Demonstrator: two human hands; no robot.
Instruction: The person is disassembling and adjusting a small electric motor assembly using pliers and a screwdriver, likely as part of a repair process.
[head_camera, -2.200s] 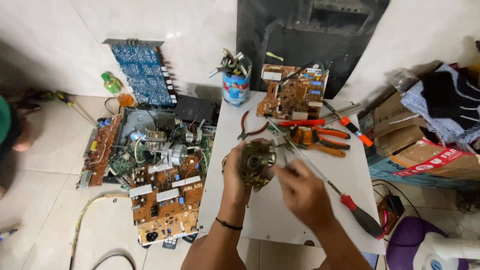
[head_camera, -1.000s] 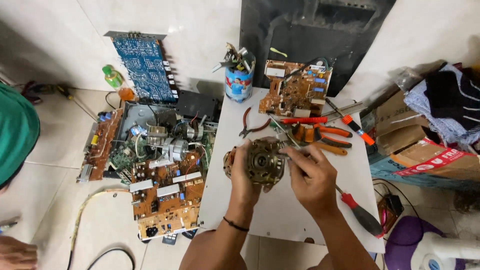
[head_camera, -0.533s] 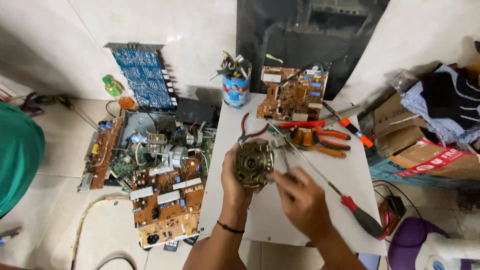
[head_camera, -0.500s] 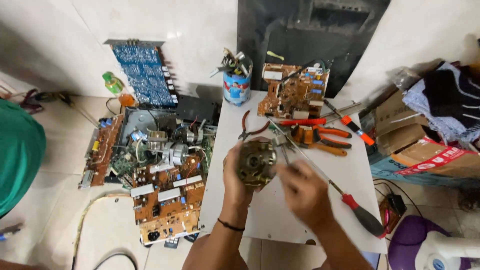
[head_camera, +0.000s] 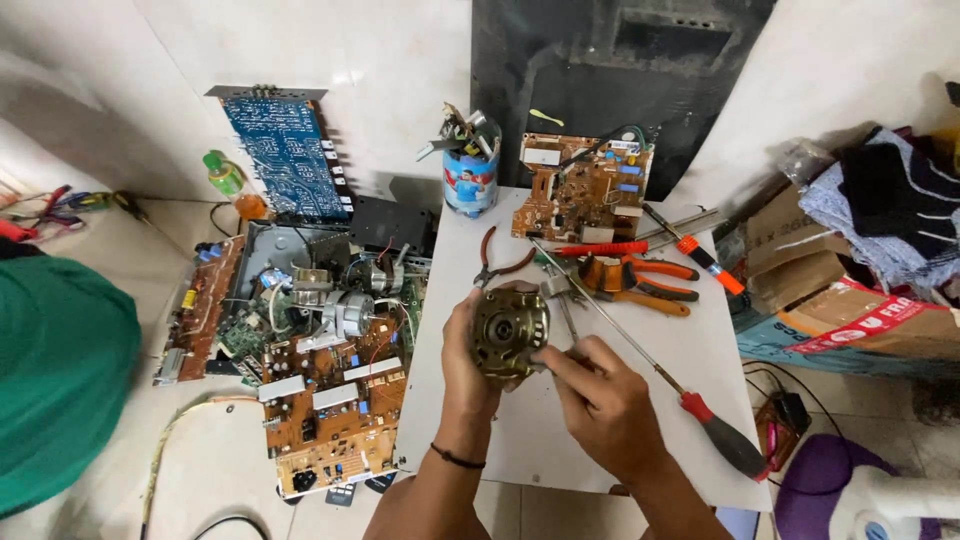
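Above the white square tabletop (head_camera: 560, 440), the left hand (head_camera: 468, 350) wraps around a round, brass-coloured metal motor (head_camera: 510, 330), clenched on its left side and holding it off the surface. The right hand (head_camera: 600, 395), a moment ago drawn slightly back, now pinches at the motor's lower right edge with thumb and forefinger, so the handling goes on. Behind the motor lie orange-handled pliers (head_camera: 630, 280); right of it, a long red-handled screwdriver (head_camera: 700, 410).
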